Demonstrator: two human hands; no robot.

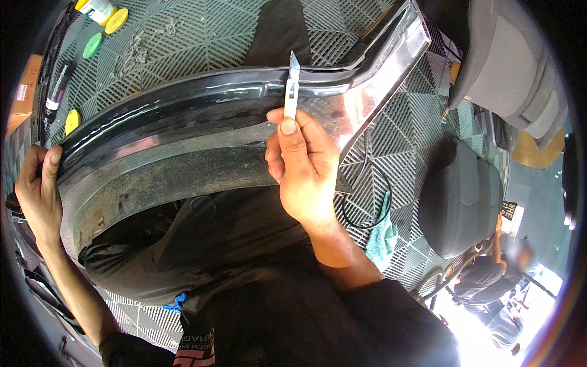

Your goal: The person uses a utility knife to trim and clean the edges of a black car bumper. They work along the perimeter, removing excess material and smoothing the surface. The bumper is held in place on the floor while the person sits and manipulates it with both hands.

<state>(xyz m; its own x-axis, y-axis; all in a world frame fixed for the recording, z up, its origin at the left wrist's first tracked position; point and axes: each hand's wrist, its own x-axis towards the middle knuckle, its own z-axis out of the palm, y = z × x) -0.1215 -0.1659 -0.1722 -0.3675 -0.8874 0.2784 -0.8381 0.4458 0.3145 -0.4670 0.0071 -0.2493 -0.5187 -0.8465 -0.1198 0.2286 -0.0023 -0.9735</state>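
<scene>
A long curved car bumper (183, 101), glossy black along its outer edge and dusty on its inner side, lies across my legs. At its left end, my left hand (40, 189) is closed around the rim, thumb on the near side. Raised over the bumper's right half, my right hand (299, 156) grips a utility knife (291, 101) with a pale handle. Its slanted metal blade points up and away from me, in front of the glossy edge; whether it touches the bumper I cannot tell.
Yellow and green round pads (93, 45), a dark bottle (57, 95) and a cardboard box (24, 98) sit at the far left. Right of the bumper are a teal cloth (383, 235), a thin cable and grey car seats (458, 199). Another person (489, 278) is at the lower right.
</scene>
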